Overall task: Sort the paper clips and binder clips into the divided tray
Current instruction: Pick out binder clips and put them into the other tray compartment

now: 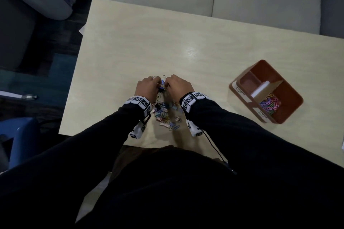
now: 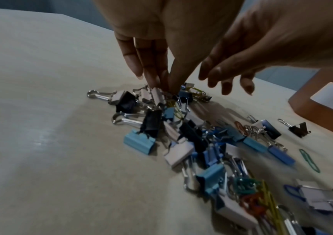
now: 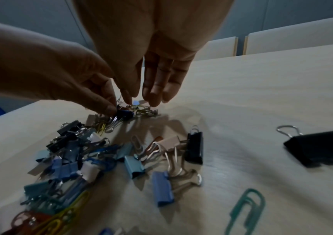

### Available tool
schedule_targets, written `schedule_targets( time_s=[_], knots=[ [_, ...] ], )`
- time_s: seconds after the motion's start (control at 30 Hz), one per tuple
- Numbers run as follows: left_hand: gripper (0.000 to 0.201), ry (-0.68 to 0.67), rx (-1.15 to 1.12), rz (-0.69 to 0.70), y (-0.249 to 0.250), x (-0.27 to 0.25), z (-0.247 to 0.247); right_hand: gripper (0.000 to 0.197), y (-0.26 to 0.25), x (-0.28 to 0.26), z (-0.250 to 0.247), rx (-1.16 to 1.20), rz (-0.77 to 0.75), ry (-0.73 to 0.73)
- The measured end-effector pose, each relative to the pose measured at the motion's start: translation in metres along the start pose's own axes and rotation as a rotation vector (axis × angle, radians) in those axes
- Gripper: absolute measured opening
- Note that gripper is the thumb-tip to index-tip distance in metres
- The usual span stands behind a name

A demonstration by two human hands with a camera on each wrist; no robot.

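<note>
From above, both hands meet knuckles-up at the far end of the clip pile (image 1: 166,115) on the table (image 1: 130,46), with the divided tray (image 1: 290,98) well off to the right. Left wrist view: the left hand (image 2: 161,47) points down, its fingertips (image 2: 155,81) pinched among the tangled clips. Right wrist view: the right hand (image 3: 151,55) hangs with loose, straight fingers just over a dark blue binder clip (image 3: 124,113), which the left hand's fingertips touch.
</note>
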State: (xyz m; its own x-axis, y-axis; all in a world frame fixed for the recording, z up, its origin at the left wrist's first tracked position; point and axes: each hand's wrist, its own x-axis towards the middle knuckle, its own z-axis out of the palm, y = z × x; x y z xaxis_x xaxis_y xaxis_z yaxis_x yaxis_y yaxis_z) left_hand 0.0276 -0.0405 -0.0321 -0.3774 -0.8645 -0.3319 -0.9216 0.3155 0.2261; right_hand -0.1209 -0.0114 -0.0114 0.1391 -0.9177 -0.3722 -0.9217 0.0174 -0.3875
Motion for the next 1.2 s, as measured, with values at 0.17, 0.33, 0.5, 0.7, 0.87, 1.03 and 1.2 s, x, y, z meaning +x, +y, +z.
schedule_targets(
  time_s=[0.17, 0.33, 0.5, 0.7, 0.87, 1.03, 1.2],
  knots=[
    [0.021, -0.059, -0.012, 0.019, -0.001, 0.006, -0.003, 0.023, -0.006, 0.01, 0.005, -0.092, 0.024, -0.037],
    [0.023, -0.119, -0.063, 0.02, -0.005, 0.009, -0.008, 0.021, -0.007, 0.012, 0.009, -0.082, 0.041, -0.061],
    [0.014, -0.078, -0.133, 0.038, -0.011, 0.005, -0.006, 0.004, 0.004, 0.007, 0.007, 0.176, 0.145, -0.018],
    [0.005, -0.038, -0.23, 0.024, -0.016, 0.001, -0.004, 0.029, 0.025, -0.015, -0.007, 0.962, 0.442, 0.09],
    [0.005, 0.009, -0.427, -0.054, -0.016, -0.005, -0.013, 0.019, 0.051, -0.025, -0.009, 0.659, 0.43, 0.049],
    [0.028, -0.046, -0.645, -0.033, -0.005, -0.015, -0.014, 0.015, 0.066, -0.035, 0.003, 0.274, 0.32, -0.028],
    [0.016, -0.142, -0.713, -0.077, 0.014, -0.027, -0.01, 0.032, 0.058, -0.038, 0.014, 0.075, 0.348, -0.07]
  ],
)
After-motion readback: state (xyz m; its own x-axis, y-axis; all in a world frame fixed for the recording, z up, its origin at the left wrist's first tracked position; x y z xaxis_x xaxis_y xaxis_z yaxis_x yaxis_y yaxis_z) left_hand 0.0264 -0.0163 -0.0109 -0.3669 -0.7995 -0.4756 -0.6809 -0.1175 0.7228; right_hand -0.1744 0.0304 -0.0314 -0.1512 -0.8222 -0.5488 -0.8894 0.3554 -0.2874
